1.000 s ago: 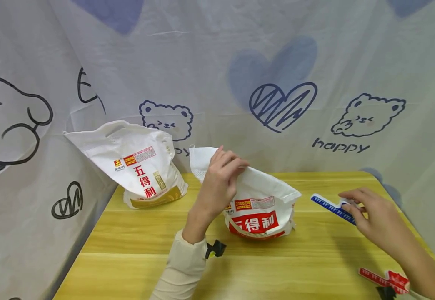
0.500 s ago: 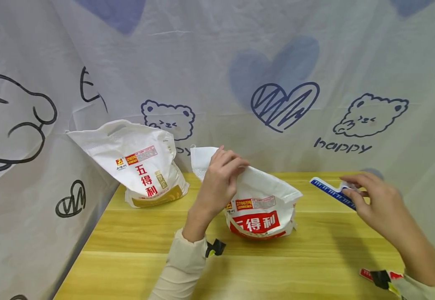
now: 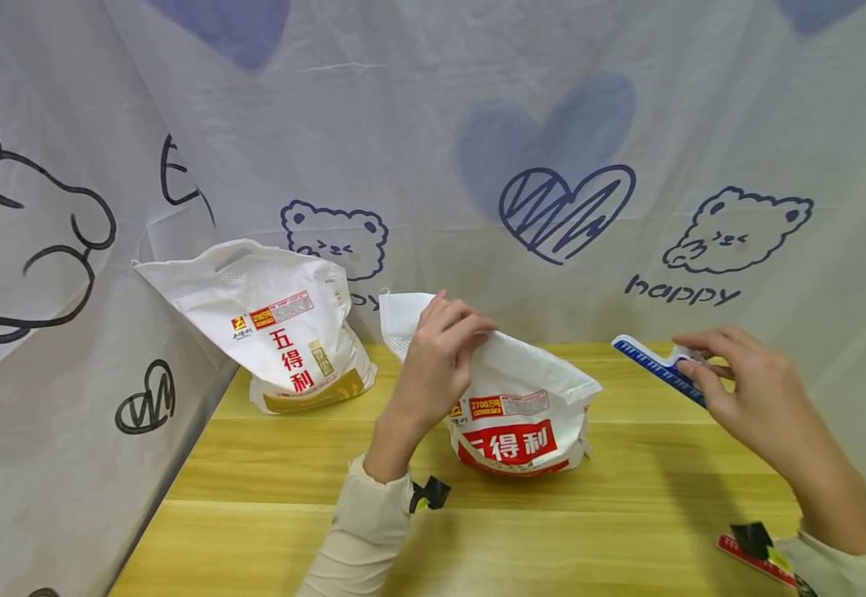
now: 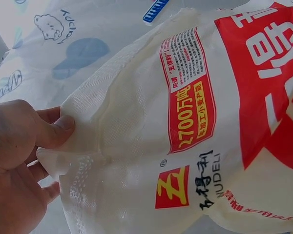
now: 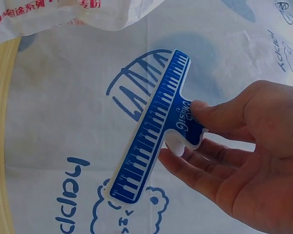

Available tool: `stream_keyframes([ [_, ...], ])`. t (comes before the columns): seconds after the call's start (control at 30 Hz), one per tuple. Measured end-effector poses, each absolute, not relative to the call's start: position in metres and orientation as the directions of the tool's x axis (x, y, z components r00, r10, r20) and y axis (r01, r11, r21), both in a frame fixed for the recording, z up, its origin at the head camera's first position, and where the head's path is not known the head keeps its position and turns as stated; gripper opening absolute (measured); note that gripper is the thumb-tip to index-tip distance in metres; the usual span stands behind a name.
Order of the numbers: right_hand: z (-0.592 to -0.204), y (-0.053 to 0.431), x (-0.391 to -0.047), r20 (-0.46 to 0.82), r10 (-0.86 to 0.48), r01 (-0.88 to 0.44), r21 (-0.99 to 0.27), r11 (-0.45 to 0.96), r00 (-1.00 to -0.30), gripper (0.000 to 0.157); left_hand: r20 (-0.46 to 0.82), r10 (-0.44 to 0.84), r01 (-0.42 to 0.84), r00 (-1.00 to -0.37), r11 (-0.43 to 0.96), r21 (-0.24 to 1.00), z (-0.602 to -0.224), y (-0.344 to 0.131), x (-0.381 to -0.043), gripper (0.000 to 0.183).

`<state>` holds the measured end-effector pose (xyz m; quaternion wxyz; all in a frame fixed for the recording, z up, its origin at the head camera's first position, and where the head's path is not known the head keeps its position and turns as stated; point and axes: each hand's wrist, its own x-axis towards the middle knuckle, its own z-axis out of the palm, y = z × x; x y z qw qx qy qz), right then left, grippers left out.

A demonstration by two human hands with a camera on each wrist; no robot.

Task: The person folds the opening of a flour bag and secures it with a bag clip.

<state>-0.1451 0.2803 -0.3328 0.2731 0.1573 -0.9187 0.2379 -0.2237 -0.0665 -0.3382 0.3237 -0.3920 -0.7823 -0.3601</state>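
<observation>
My left hand (image 3: pixel 436 356) pinches the folded top edge of a white flour bag (image 3: pixel 530 369) with a red label, in the middle of the table. In the left wrist view the thumb lies on the near side of the bag's edge (image 4: pixel 83 117), with fingertips behind it. Right of the bag, my right hand (image 3: pixel 750 385) holds a blue sheet-music clip (image 3: pixel 657 369) printed with piano keys above the table. The right wrist view shows thumb and fingers pinching the clip's handle (image 5: pixel 183 122); its long bar (image 5: pixel 149 136) is apart from the bag.
A second white flour bag (image 3: pixel 284 332), with gold at its base, stands at the back left. A red clip (image 3: pixel 754 560) lies near the front right, partly under the right sleeve (image 3: pixel 844 564). A printed cloth (image 3: pixel 433 124) hangs behind the wooden table (image 3: pixel 269 506).
My right hand has risen and moved back slightly with the blue clip. The right sleeve now covers more of the red clip. My left hand keeps its grip on the bag.
</observation>
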Motion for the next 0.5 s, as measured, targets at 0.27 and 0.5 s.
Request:
stream_keyframes([
  [0.27,-0.328,0.274,-0.147,0.564,-0.129,-0.394,-0.379,0.837,-0.816,0.028,0.792,0.375,0.845,-0.483,0.438,0.308,-0.338,-0.067,-0.223,0.015],
  [0.5,-0.327,0.269,-0.148,0.570,-0.110,-0.396,-0.406,0.824,-0.814,0.029,0.793,0.379,0.849,-0.477,0.432,0.304,-0.338,-0.066,-0.223,0.016],
])
